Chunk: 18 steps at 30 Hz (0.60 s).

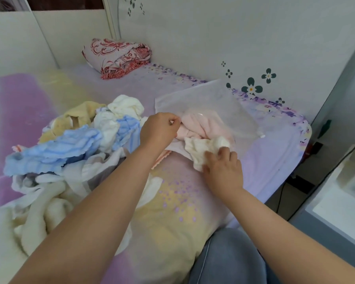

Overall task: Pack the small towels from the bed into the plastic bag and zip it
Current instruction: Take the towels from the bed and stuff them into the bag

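While my left hand (160, 128) pinches the plastic bag (213, 103) mouth up to keep it open, my right hand (221, 165) grips a cream towel (203, 146), feeding it in beside the pink towel (195, 124) just past my fingers; pile (70, 140) waits left.

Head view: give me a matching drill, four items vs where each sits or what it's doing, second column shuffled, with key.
Column 1
1. pink towel
2. cream towel
3. left hand
4. blue towels

Column 2
A. in the loose pile on the bed
B. pinching the plastic bag edge at its mouth
C. inside the bag
D. at the bag mouth, under the right hand

Pairs: 1-C, 2-D, 3-B, 4-A
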Each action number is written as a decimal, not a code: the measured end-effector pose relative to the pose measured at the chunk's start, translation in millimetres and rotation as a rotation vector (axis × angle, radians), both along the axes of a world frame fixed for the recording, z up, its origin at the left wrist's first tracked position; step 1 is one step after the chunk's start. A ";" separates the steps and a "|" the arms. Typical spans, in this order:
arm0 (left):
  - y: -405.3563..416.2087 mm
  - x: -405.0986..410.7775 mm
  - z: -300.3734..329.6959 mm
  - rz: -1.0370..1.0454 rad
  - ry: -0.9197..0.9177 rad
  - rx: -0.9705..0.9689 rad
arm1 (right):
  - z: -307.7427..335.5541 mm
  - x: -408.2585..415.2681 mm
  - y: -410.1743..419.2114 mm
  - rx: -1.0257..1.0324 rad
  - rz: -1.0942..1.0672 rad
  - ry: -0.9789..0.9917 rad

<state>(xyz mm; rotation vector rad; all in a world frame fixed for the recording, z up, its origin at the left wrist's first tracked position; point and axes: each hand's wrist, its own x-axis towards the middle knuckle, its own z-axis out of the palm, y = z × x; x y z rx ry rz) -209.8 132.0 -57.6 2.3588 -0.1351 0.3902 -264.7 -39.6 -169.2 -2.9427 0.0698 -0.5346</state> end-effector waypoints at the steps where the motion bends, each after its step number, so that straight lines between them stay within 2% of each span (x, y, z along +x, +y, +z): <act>1: 0.5 0.3 0.3 -0.003 -0.008 0.011 | 2.1 -3.0 -1.7 0.034 0.018 0.073; 2: 0.5 0.4 0.1 -0.012 -0.003 0.017 | 3.2 -2.1 -3.7 0.053 0.051 0.092; 3: 0.1 0.2 -0.6 -0.026 0.009 0.024 | 4.7 3.0 -4.3 -0.001 0.084 0.199; 5: -1.6 0.0 -3.5 -0.044 0.021 0.043 | 4.2 33.8 -2.3 -0.016 0.118 0.154; 6: -2.6 0.3 -5.0 -0.043 0.022 0.048 | 8.1 54.1 0.9 0.004 0.109 0.051; 7: -3.1 0.6 -5.9 -0.035 0.022 0.054 | 12.6 72.1 4.0 0.053 0.119 0.056; 9: -2.5 1.4 -6.3 0.001 0.013 0.079 | 22.9 90.6 14.8 0.125 0.270 0.279; 10: -0.9 2.4 -6.3 0.024 0.000 0.101 | 27.8 89.0 22.5 0.126 0.364 0.327; 11: 1.9 3.5 -7.1 0.049 -0.018 0.132 | 35.1 77.3 26.4 0.143 0.370 0.317; 12: 5.3 4.3 -8.7 0.067 -0.032 0.166 | 37.0 66.2 25.2 0.157 0.369 0.183; 13: 8.4 4.2 -10.5 0.074 -0.043 0.200 | 39.7 53.6 22.7 0.180 0.361 -0.059; 14: 10.3 2.7 -12.2 0.075 -0.043 0.236 | 41.5 43.2 16.4 0.106 0.357 -0.317; 15: 11.5 0.6 -14.2 0.075 -0.039 0.277 | 48.3 31.7 8.3 0.019 0.299 -0.455; 16: 12.2 -2.4 -15.4 0.076 -0.029 0.315 | 56.4 27.4 -5.0 -0.061 0.193 -0.429; 18: 14.4 -6.7 -19.0 0.070 0.007 0.336 | 68.4 31.4 -43.7 -0.112 0.000 -0.114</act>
